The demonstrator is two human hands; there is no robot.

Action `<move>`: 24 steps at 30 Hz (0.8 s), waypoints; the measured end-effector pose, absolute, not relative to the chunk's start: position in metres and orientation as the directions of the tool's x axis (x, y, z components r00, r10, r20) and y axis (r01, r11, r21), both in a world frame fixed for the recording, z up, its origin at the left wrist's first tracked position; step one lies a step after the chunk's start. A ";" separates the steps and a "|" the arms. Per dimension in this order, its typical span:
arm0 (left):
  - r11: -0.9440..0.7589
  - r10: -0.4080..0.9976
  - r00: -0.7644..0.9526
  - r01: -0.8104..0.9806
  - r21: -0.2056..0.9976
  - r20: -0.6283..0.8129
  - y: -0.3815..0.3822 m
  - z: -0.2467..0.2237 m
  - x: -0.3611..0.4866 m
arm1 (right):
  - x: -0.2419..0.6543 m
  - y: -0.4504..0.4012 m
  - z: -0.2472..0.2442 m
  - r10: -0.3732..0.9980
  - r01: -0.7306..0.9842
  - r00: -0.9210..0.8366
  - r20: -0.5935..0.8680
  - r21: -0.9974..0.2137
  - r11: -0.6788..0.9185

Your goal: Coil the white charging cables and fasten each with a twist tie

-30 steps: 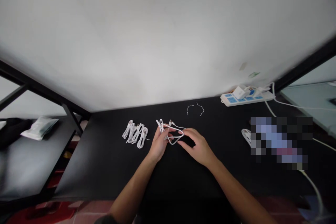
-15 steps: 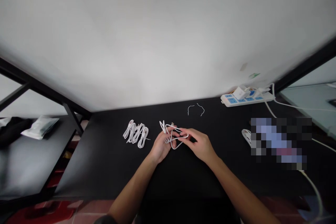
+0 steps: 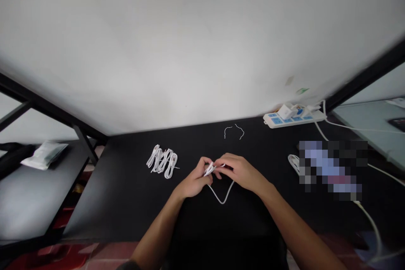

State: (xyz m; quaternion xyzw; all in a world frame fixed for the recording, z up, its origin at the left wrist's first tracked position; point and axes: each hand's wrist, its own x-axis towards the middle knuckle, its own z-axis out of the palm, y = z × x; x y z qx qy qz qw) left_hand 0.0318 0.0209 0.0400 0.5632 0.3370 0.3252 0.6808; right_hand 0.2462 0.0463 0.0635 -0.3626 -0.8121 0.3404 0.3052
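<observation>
a: hands?
b: left hand [image 3: 194,181] and right hand [image 3: 242,173] both curled nearly closed, fingertips together, pinching a white cable [image 3: 221,197] at lower centre. a loop of it sags below them.
a: around them?
b: bundled white cables [image 3: 162,161] just left of the hands, on the black table [image 3: 104,206]. thin white wire pieces [image 3: 234,132] lie further up, well apart. power strip [image 3: 292,119] at upper right.

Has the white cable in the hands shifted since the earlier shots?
Yes: the white cable has dropped toward the person, its loop now below the left hand and right hand, and lower than the coiled white cables.
</observation>
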 end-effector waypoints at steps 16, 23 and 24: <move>0.276 0.889 0.366 0.050 0.960 -0.275 0.021 0.035 0.033 | 0.265 0.024 0.024 0.733 0.551 -0.573 0.367 -0.489 0.676; -0.221 0.933 0.358 0.641 0.735 -0.031 0.013 0.048 0.038 | 0.251 0.032 0.038 0.703 0.513 -0.605 0.374 -0.491 0.704; -0.256 0.922 0.387 0.633 0.731 -0.013 0.013 0.050 0.038 | 0.251 0.031 0.042 0.726 0.483 -0.557 0.404 -0.553 0.678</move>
